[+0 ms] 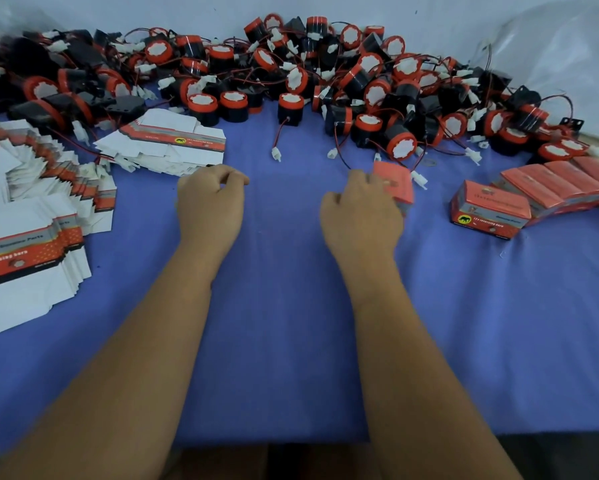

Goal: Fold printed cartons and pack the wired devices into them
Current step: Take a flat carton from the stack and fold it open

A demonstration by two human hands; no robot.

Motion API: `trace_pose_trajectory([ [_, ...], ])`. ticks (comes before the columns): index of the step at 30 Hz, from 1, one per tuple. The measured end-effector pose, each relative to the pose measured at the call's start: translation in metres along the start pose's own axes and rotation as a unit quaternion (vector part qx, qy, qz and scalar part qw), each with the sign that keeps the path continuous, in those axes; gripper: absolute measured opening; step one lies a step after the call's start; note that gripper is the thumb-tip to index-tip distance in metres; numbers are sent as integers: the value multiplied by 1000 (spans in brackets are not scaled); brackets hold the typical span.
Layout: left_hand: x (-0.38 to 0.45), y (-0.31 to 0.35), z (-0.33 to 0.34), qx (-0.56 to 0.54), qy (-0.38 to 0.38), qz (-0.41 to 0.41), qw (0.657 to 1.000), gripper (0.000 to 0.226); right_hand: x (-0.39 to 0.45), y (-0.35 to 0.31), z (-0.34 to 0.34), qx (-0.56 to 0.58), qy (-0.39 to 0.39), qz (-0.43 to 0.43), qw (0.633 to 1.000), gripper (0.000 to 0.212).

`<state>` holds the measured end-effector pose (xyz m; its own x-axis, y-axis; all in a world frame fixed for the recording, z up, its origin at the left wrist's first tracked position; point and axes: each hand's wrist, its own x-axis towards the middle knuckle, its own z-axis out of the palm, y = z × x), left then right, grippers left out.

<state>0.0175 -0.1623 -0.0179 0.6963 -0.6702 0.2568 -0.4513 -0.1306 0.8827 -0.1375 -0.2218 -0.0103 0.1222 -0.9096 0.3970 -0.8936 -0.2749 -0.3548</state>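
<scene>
A blue-clothed table heaped with packing stock.

A sprawling heap of red-and-black wired devices runs along its far edge, white connectors trailing onto the cloth. Flat unfolded cartons fan out at the left, with a smaller stack of flat cartons just beyond them. At the right a row of folded red cartons lies side by side.

Left hand fingers curled, empty; right hand fingers gripping — forearms extended.
</scene>
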Motion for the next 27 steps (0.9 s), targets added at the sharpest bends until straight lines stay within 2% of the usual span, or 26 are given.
trace_pose_trajectory([
  [4, 2, -1, -3, 94, 13, 37, 995, 30, 12, 34, -3, -47, -48, 130, 989, 42],
  [7, 5, -4, -6, 176, 31, 31, 983, 30, 12, 38, -3, -39, -81, 165, 982, 44],
  [9, 8, -7, -8, 219, 28, 35, 975, 34, 10, 30, -1, -52, -80, 121, 988, 34],
  [11, 10, -12, -10, 263, -4, 35, 964, 50, 5, 19, 2, -57, -70, 38, 995, 24],
  [14, 15, -19, -9, 319, -98, 13, 943, 68, -3, 5, 9, -37, -94, -71, 992, 33],
  [16, 15, -21, -7, 348, -142, 15, 927, 60, -6, -1, 12, -22, -121, -116, 986, 33],
  [17, 15, -21, -6, 345, -136, 27, 928, 53, -7, -2, 13, -13, -133, -131, 982, 33],
  [20, 13, -17, -5, 277, -27, 93, 956, 35, -6, -2, 14, 23, -146, -141, 979, 34],
  [22, 13, -16, -5, 266, 2, 115, 957, 38, -6, -1, 13, 46, -146, -129, 980, 35],
  [25, 16, -21, -3, 354, -99, 55, 928, 57, -6, -1, 14, 67, -152, -123, 978, 38],
  [27, 15, -21, 0, 359, -129, 49, 923, 55, -6, 0, 16, 77, -154, -122, 978, 42],
])
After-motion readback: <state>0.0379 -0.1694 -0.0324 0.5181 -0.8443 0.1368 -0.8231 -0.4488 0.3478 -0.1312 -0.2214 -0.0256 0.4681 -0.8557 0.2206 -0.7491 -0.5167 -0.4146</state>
